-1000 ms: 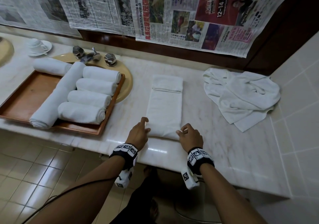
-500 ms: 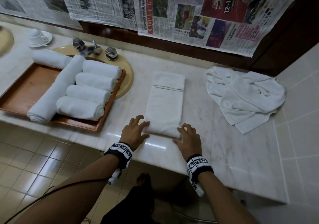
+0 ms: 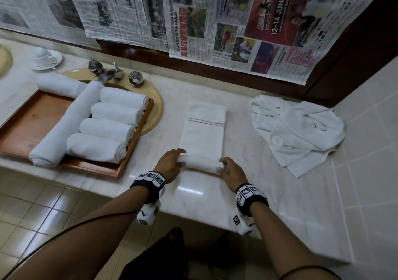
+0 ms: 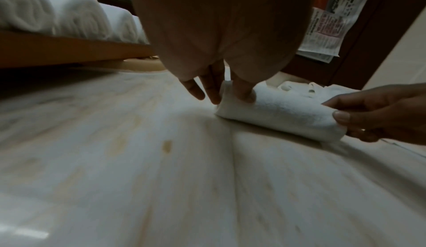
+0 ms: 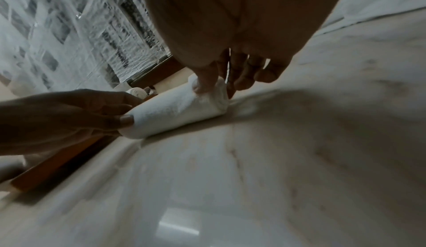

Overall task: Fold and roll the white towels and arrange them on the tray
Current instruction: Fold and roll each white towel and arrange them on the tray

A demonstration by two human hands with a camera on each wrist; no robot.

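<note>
1. A marble vanity counter (image 3: 269,193) runs across the middle of the head view, with newspaper sheets (image 3: 193,21) taped along the wall in the upper half of the frame.
2. At left of the frame a wooden tray (image 3: 32,124) straddles a beige basin (image 3: 158,111); on it lie rolled white towels (image 3: 107,129), four side by side, one long roll set diagonally against them and one more at the back.
3. At right of centre, a heap of loose white towels (image 3: 301,133) waits unfolded, which suggests the job is only partly done.
4. At centre lies a folded white towel (image 3: 202,133), a narrow strip; its near end is already wound into a short roll (image 3: 200,163) at lower centre, the rest flat beyond it.
5. The left hand (image 3: 170,164) grasps the roll's left end, thumb on top and fingers curled behind it; the right hand (image 3: 233,172) pinches the right end the same way.
6. Step in hand, by the look of it: rolling. The next move likely calls for even pressure from both hands, pushing the roll towards the top of the frame so the edges stay flush.
7. At upper left stand a cup and saucer (image 3: 45,56) and chrome taps (image 3: 115,74).
</note>
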